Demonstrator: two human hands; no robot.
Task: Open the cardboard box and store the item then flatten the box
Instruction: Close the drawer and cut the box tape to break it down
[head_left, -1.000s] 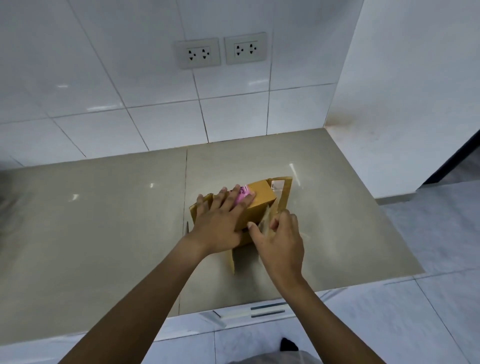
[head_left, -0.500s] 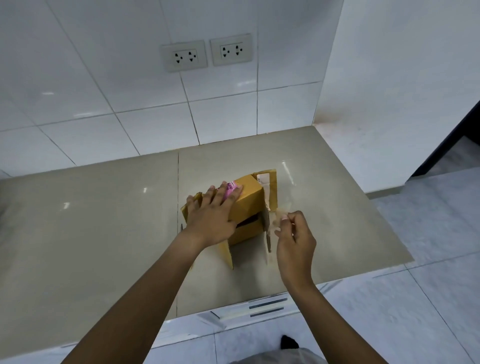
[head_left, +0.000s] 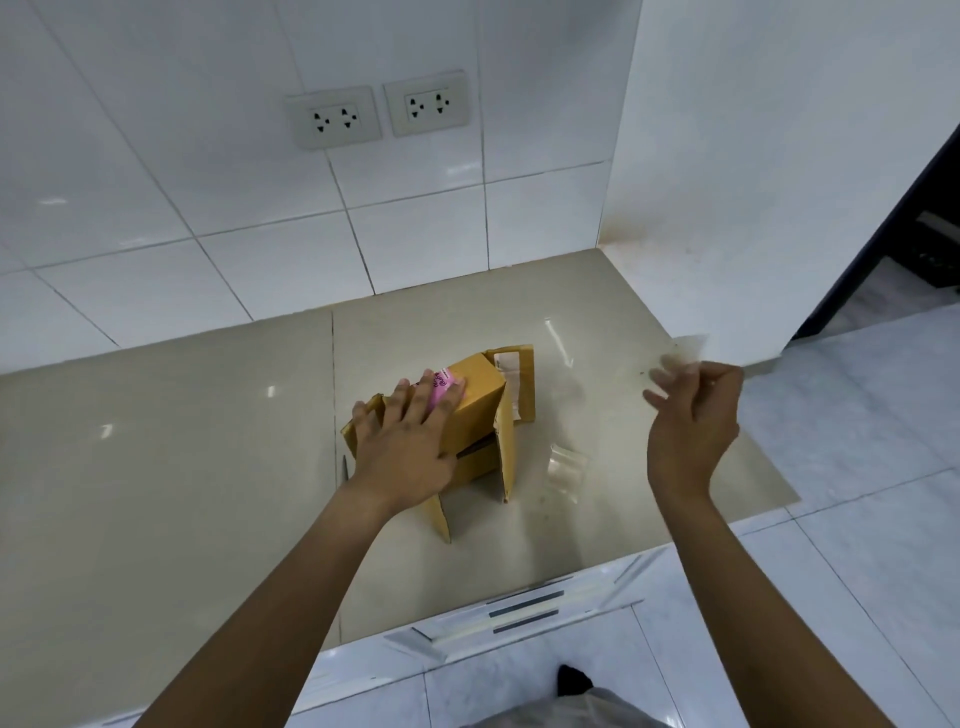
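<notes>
A small brown cardboard box (head_left: 475, 410) sits near the middle of the glossy beige tiled counter (head_left: 171, 447), its flaps on the near and right sides hanging open. The person's left hand (head_left: 408, 441) lies flat on top of it, fingers spread, pressing down over a pink label (head_left: 444, 387). The right hand (head_left: 693, 415) is raised well off to the right of the box, fingertips pinching a blurred strip of clear tape (head_left: 683, 353). Another crumpled bit of clear tape (head_left: 566, 467) lies on the counter just right of the box.
</notes>
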